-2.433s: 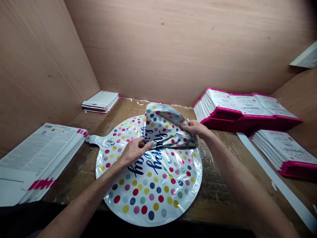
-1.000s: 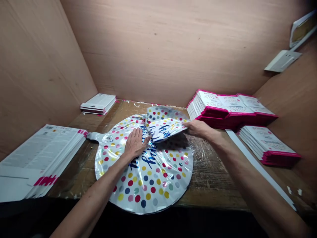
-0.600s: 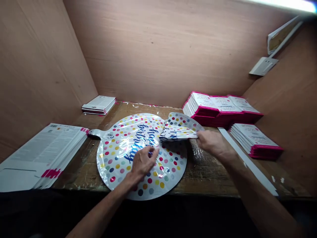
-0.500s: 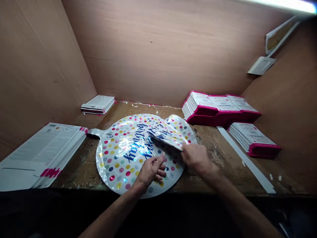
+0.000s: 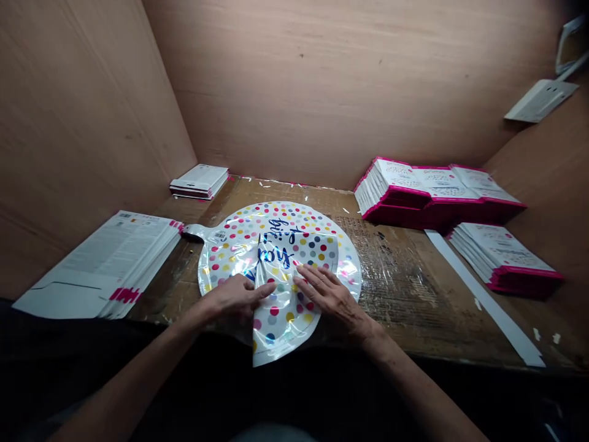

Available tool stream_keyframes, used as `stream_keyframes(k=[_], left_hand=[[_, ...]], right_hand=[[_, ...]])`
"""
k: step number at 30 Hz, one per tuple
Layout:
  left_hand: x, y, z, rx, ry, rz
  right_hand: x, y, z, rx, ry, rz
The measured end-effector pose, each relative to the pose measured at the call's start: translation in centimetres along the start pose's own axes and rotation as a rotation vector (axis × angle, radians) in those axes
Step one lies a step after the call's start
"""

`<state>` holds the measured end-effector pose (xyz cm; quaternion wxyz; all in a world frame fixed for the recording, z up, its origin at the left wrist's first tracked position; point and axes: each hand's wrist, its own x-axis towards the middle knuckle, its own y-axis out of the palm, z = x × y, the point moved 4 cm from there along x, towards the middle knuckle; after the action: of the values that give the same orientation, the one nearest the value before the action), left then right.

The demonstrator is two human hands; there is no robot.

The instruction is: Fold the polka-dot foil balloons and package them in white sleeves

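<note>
A single head-worn view is given, looking forward and down from above the near edge of the table point(image 5: 405, 288). The scene is taken from close by, facing the wooden back wall point(image 5: 331, 92), with side walls closing in left and right. No second view is provided.

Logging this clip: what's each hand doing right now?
Left hand: open, flat on the folded balloon.
Right hand: open, pressing the same balloon.
</note>
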<state>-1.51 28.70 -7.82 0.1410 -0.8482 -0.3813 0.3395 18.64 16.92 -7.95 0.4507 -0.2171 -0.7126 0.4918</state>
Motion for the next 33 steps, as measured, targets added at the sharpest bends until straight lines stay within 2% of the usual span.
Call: stream_keyframes(k=[2, 3, 4, 5, 6, 7, 8, 10, 12, 15, 17, 19, 21, 22, 24, 27, 30, 33], left_hand=[[-0.2, -1.2, -0.6, 0.405, 0.092, -0.381], [-0.2, -1.3, -1.2, 0.512, 0.211, -0.540], [0.0, -1.0, -1.8, 0.570, 0.364, -0.643], [0.4, -0.4, -2.2, 0.613, 0.526, -0.673], [1.1, 0.4, -2.5, 0.658, 0.675, -0.648], [2.0, 1.2, -2.5, 0.710, 0.780, -0.591], [3.1, 2.0, -2.4, 0.760, 0.829, -0.527], [4.9, 2.7, -1.7, 0.822, 0.817, -0.439], [5.3, 2.5, -1.1, 0.800, 0.801, -0.447], [3.3, 0.9, -0.5, 0.638, 0.882, -0.492], [1.6, -0.2, 0.1, 0.515, 0.916, -0.406], [0.6, -0.8, 0.7, 0.414, 0.883, -0.280], [0.5, -1.1, 1.2, 0.322, 0.798, -0.252], [0.8, -1.2, 1.4, 0.269, 0.745, -0.297], [1.6, -1.1, 1.8, 0.168, 0.628, -0.467], [2.8, -0.3, 2.6, 0.048, 0.464, -0.697], [3.3, 0.2, 3.2, -0.011, 0.424, -0.760], [3.2, 0.0, 3.6, -0.119, 0.419, -0.708]], right_hand=[[0.0, 1.1, -0.2, -0.015, -0.012, 0.075], [0.0, 1.5, -0.2, -0.014, -0.015, 0.095], [0.0, 1.8, -0.2, -0.011, -0.019, 0.109], [0.0, 2.0, -0.2, -0.008, -0.025, 0.124], [0.1, 2.1, -0.2, -0.003, -0.032, 0.140], [0.2, 2.1, -0.2, 0.005, -0.040, 0.163], [0.5, 2.1, -0.1, 0.017, -0.046, 0.195], [1.1, 1.7, -0.1, 0.050, -0.044, 0.277], [1.7, 1.2, -0.2, 0.091, -0.026, 0.354], [2.5, 0.4, -0.7, 0.189, -0.011, 0.407], [3.0, 0.2, -1.6, 0.282, 0.026, 0.418], [3.7, 0.6, -3.0, 0.373, 0.163, 0.425], [4.4, 1.3, -4.7, 0.419, 0.405, 0.399], [4.8, 1.7, -5.5, 0.426, 0.529, 0.373], [5.7, 2.6, -6.5, 0.416, 0.709, 0.317], [6.7, 4.0, -7.2, 0.351, 0.803, 0.266], [7.2, 4.8, -7.2, 0.255, 0.795, 0.221], [7.0, 4.6, -6.5, 0.271, 0.689, 0.141]])
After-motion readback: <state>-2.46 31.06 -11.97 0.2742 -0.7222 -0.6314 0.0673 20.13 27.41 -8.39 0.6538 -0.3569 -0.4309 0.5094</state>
